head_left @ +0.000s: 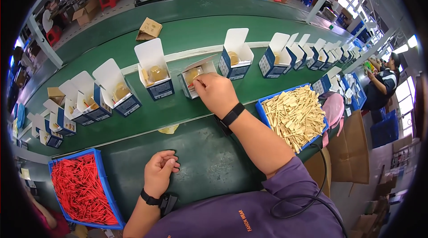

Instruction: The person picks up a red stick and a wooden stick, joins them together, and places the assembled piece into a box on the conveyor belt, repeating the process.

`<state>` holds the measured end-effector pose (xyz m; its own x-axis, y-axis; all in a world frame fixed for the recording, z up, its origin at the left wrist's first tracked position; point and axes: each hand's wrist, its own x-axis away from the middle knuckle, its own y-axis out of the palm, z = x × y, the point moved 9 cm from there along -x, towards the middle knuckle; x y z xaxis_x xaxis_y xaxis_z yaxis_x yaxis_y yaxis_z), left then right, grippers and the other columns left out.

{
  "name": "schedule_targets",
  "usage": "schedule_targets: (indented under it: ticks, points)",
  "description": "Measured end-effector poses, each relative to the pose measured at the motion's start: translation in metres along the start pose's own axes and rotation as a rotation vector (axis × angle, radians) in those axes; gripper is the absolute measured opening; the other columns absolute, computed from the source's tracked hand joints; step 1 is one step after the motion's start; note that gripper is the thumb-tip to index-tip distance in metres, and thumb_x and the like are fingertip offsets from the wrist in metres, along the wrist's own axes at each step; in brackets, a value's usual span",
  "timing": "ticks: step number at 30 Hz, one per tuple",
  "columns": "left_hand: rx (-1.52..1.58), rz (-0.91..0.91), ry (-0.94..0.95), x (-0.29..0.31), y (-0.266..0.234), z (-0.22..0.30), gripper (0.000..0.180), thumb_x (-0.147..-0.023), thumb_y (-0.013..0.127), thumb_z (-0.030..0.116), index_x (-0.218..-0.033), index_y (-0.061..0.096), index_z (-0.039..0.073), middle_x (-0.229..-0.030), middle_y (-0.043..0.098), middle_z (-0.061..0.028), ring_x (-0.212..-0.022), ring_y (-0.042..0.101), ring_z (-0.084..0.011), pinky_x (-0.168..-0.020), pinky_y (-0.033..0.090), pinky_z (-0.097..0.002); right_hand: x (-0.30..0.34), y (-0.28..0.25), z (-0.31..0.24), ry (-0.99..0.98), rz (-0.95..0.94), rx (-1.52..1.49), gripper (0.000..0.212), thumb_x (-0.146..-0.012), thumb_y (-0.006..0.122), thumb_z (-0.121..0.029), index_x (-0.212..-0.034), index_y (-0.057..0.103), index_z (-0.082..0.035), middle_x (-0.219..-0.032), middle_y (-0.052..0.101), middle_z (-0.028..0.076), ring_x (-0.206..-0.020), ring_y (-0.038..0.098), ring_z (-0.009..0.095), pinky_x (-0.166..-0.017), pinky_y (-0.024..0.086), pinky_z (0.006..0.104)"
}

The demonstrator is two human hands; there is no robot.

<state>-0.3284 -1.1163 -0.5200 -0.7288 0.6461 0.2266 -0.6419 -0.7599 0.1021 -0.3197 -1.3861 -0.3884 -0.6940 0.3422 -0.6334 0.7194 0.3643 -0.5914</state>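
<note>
Above the frame's centre, my right hand (218,91) bunches its fingers at the mouth of a navy-and-white card box (184,86) with a rounded, amber-tinted thing (192,75) inside; I cannot tell whether they grip the reddish sliver (191,85) by their tips, my knuckles hiding the box's right side. At lower centre my left hand (159,172) hangs half open over smooth dark bench (209,162) that runs bare up to the green belt (176,112), between slim red sticks (82,189) heaped lower left and pale wooden pieces (292,115) right of centre.
</note>
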Motion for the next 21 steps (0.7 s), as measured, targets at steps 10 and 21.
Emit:
schedule_targets:
  ticks: [10, 21]
  points:
    - [-0.17, 0.139, 0.084, 0.036, -0.02, 0.033, 0.021, -0.097, 0.059, 0.003, -0.117, 0.061, -0.003, -0.102, 0.068, -0.0126, -0.086, 0.067, -0.0174, -0.077, 0.056, -0.0297, -0.011, 0.011, -0.002, -0.086, -0.114, 0.036, 0.017, -0.086, 0.065, -0.017, -0.077, 0.067, -0.003, -0.078, 0.065, 0.018, -0.074, 0.065, 0.037, -0.068, 0.053, 0.0466]
    - [-0.374, 0.78, 0.148, 0.154, -0.206, 0.097, 0.017, -0.101, 0.057, 0.01, -0.114, 0.062, 0.001, -0.096, 0.064, -0.0065, -0.081, 0.063, -0.0115, -0.07, 0.053, -0.024, -0.023, 0.018, 0.005, 0.019, -0.091, -0.036, 0.015, -0.085, 0.064, -0.016, -0.078, 0.068, -0.004, -0.079, 0.067, 0.018, -0.074, 0.065, 0.038, -0.069, 0.054, 0.0458]
